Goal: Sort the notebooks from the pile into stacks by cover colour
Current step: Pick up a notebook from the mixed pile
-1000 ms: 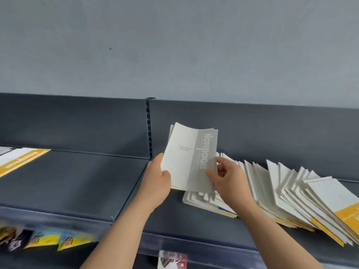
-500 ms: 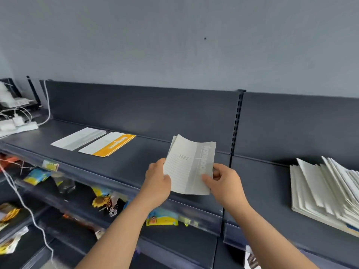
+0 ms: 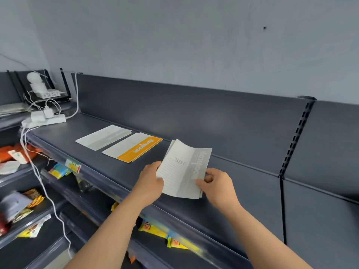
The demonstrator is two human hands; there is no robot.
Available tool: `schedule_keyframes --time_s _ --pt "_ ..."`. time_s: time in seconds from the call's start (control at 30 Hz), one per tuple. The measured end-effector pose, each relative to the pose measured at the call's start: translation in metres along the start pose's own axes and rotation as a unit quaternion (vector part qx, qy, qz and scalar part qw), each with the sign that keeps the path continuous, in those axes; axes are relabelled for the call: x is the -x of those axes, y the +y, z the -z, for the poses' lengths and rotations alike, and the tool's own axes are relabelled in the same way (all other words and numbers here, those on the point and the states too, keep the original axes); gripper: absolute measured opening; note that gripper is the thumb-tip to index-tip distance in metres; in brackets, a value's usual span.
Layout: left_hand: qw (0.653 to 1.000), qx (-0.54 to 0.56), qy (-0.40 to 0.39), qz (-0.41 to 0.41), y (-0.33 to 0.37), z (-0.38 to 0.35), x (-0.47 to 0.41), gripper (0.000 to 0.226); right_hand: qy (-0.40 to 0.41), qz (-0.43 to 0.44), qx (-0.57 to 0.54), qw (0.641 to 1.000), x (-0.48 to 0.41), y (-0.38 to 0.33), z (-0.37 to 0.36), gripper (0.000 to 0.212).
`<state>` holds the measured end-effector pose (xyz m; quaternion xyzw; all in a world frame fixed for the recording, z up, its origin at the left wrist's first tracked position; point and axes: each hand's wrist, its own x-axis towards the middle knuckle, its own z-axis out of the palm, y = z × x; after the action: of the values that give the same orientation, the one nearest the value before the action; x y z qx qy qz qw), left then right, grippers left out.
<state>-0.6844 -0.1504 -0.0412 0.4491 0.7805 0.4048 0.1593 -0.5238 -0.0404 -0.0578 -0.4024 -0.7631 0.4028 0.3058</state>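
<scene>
**Grey notebook held up over the dark shelf**

Two flat stacks on the dark shelf (image 3: 233, 191), at ten o'clock from the grey notebook (image 3: 184, 167). Nearest, the orange stack (image 3: 134, 150), close to the notebook but not touching it. Just beside that, further out at ten o'clock, the grey stack (image 3: 104, 136). Far off the same way, a white power strip (image 3: 44, 119) with plugs in it, and a white cable (image 3: 48, 200) hanging down past the front edge. Down at six to eight o'clock, bright yellow snack packets (image 3: 155, 230) on the lower shelves. Over at three o'clock, a slotted post (image 3: 295, 138) in the back panel. Behind it all, a plain grey wall (image 3: 174, 45).

Shelf top smooth, flat and dark grey, like painted metal. Notebook thin and bendy, made of paper, curling over at the top. White lined half on its left, grey band with pale letters on its right. A few more thin edges peeking out behind it. Same long shape on the stacks, one with an orange band, one with a grey band.

Left hand (image 3: 150, 179) at the notebook's nine o'clock edge, thumb on the front, fingers curled round the back, pinching it. Right hand (image 3: 217, 183) at the four o'clock corner, thumb pressed on the grey band, fingers curled behind. Held in both hands, tilted up over the front part of the shelf.
</scene>
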Motion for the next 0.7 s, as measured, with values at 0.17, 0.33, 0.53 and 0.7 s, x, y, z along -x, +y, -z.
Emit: schedule_keyframes --time_s 0.17,0.33,0.53,0.7 --pt "1.0 -0.021 -0.006 0.021 -0.032 0.007 -0.044 0.041 -0.009 -0.008 0.022 1.0 -0.041 0.003 -0.031 0.003" --pt "0.998 -0.053 -0.035 0.029 -0.058 0.016 -0.087 0.036 -0.006 -0.042 0.046 0.998 -0.07 0.001 -0.062 0.011" --pt "0.991 -0.119 -0.063 -0.006 -0.075 0.025 -0.118 0.04 0.008 -0.093 0.134 0.987 -0.084 -0.007 -0.083 0.017" --pt "0.983 -0.146 -0.094 -0.053 -0.088 0.034 -0.126 0.05 0.033 -0.111 0.175 0.978 -0.082 -0.015 -0.095 0.015"
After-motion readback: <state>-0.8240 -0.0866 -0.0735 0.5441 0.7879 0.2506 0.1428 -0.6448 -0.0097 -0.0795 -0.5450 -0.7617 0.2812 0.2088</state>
